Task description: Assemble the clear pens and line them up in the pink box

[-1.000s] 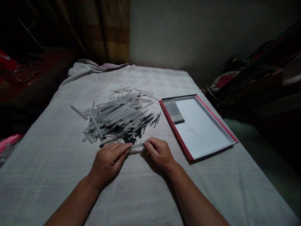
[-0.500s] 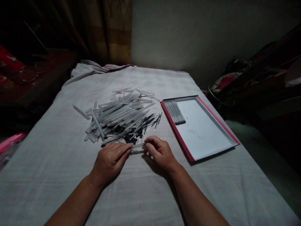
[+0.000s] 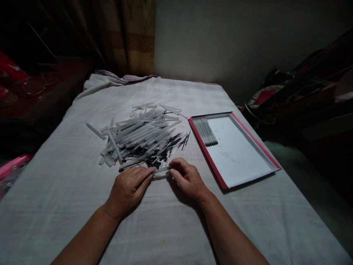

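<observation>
Between my two hands lies a translucent pen (image 3: 162, 169), held level just in front of a heap of pen parts. My left hand (image 3: 132, 186) is closed round its left part. The thumb and fingers of my right hand (image 3: 187, 177) pinch its right end; the tip there is hidden. Beyond my hands, the heap holds many clear pen barrels (image 3: 143, 134), thin dark refills (image 3: 185, 141) and small black pieces (image 3: 153, 162). A few clear pieces (image 3: 160, 177) lie on the cloth just beneath the held pen.
To the right is a shallow box lid (image 3: 214, 167) with red sides and a white inside. Several pens with black ends (image 3: 205, 131) lie in a row at its left. A white cloth (image 3: 154, 228) covers the surface. A pink object (image 3: 13, 165) sits past the left edge.
Both hands keep hold of the pen in nearly the same place. The right fingers have shifted very slightly up. The heap and the box lid have not changed.
</observation>
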The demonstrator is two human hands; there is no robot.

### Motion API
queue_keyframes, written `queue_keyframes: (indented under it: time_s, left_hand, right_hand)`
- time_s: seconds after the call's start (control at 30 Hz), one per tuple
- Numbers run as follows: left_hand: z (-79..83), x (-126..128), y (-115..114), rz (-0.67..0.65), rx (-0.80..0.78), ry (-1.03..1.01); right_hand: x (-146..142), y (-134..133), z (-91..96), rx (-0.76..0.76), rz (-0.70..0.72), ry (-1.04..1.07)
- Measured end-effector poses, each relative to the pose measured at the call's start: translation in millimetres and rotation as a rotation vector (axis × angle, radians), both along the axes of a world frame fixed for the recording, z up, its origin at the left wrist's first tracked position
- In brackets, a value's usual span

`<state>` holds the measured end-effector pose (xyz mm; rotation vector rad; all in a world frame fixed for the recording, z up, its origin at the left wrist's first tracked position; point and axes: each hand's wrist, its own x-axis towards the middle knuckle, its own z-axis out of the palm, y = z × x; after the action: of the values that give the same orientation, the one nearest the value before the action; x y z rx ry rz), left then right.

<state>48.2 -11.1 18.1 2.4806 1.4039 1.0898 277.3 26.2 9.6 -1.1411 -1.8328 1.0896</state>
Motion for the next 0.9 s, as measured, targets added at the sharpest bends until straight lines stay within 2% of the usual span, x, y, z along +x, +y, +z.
queue_keyframes:
  time_s: [0.33, 0.73, 0.9]
  left_hand:
    - [0.1, -0.3, -0.3, -0.002, 0.024, 0.029]
    - [0.2, 0.2, -0.3, -0.001, 0.027, 0.019]
    - [-2.1, -0.9, -0.1, 0.000, 0.011, 0.024]
  right_hand:
    - [-0.1, 0.9, 2.5, 0.002, 0.000, 0.004]
    - [1.0, 2.0, 0.1, -0.077, 0.019, 0.074]
    - [0.3, 3.0, 3.8, -0.046, 0.000, 0.033]
